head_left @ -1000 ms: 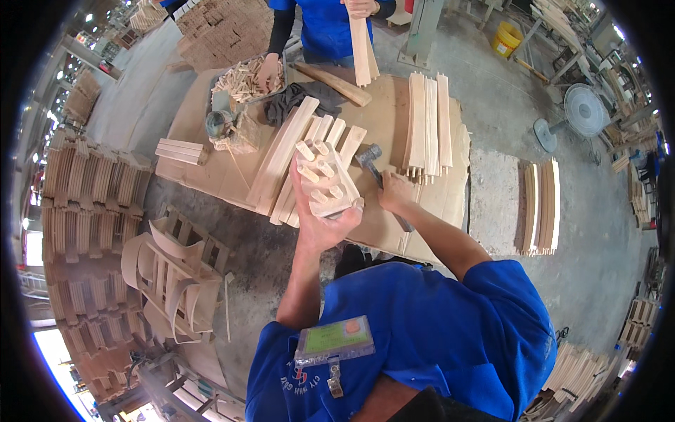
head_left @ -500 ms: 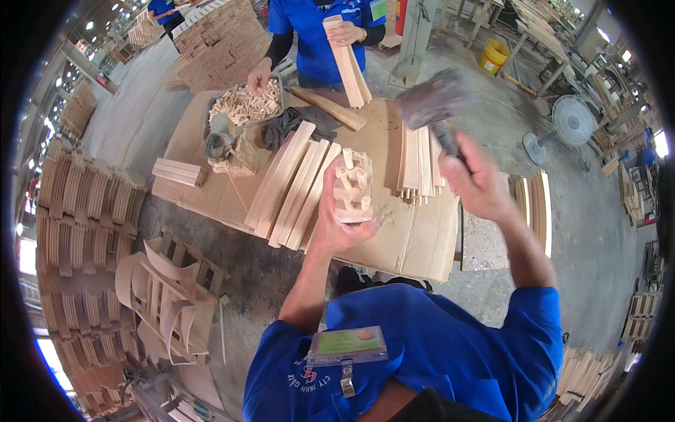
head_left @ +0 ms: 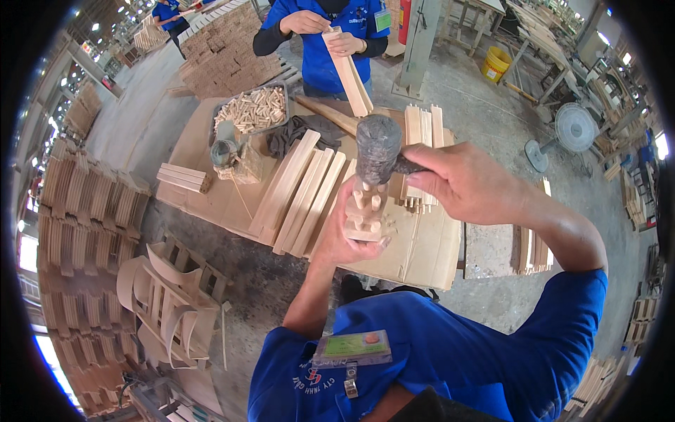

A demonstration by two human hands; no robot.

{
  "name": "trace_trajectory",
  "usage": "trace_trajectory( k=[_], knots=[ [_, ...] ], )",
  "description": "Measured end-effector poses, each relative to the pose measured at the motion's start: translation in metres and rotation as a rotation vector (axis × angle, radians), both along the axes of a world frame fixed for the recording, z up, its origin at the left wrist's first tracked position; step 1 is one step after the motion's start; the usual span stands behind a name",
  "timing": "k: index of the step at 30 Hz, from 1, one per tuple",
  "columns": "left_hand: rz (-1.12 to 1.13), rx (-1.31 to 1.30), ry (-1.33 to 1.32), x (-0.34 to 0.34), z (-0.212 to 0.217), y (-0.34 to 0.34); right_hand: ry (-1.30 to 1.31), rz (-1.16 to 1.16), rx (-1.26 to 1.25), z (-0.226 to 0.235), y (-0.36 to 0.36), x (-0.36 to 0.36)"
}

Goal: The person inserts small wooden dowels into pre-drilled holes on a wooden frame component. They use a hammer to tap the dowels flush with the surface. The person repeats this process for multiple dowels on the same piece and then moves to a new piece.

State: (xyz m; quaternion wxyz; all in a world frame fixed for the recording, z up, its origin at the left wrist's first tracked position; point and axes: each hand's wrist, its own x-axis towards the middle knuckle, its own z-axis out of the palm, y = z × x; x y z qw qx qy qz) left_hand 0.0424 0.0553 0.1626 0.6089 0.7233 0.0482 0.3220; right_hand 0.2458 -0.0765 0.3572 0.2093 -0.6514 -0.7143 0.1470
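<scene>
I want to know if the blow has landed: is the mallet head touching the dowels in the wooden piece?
Touching. In the head view the mallet head sits right on the dowel tops of the wooden piece, no gap showing.

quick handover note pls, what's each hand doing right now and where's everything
Left hand: grips a small wooden piece upright, dowels standing out of its top.
Right hand: holds a mallet, head right over the dowels.
Bench: long slats lie left of the piece, a tray of loose dowels at the far side.
A co-worker across the bench handles a slat.
Done: dowels are set in the piece. Left: they are not yet driven flush.
</scene>
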Motion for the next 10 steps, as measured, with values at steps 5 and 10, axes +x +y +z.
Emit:
trace_trajectory(
  k=[5,10],
  knots=[
    [0.056,0.054,0.001,-0.003,0.006,-0.002,0.045,-0.111,0.336,0.047,-0.007,0.0],
    [0.038,0.027,0.007,-0.002,0.005,0.002,0.537,-0.147,0.526,0.014,-0.011,-0.001]
  ],
)
